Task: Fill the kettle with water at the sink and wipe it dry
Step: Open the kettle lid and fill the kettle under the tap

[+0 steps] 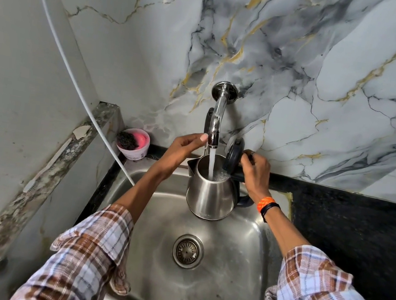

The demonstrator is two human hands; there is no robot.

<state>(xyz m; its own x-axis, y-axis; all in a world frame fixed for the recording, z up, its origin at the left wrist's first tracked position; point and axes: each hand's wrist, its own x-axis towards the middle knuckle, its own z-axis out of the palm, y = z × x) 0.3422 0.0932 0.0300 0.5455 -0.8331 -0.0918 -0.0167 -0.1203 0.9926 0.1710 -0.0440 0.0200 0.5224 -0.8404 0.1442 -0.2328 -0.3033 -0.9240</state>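
A steel kettle (pixel 210 196) with a black handle hangs over the steel sink (pixel 236 274), its black lid (pixel 233 157) flipped open. Water runs from the chrome tap (pixel 215 124) straight into the kettle's mouth. My right hand (pixel 256 171) grips the top of the handle just behind the lid and holds the kettle up. My left hand (pixel 186 148) is at the tap's spout, fingers curled toward it; the tap lever sits behind the spout, and I cannot tell whether the fingers touch it.
A pink tub with a dark scrubber (pixel 133 143) stands at the sink's back left corner. A white hose (pixel 77 82) slants down into the sink. Black counter (pixel 350 233) lies to the right, a stone ledge (pixel 38 175) to the left. The drain (pixel 187 251) is below the kettle.
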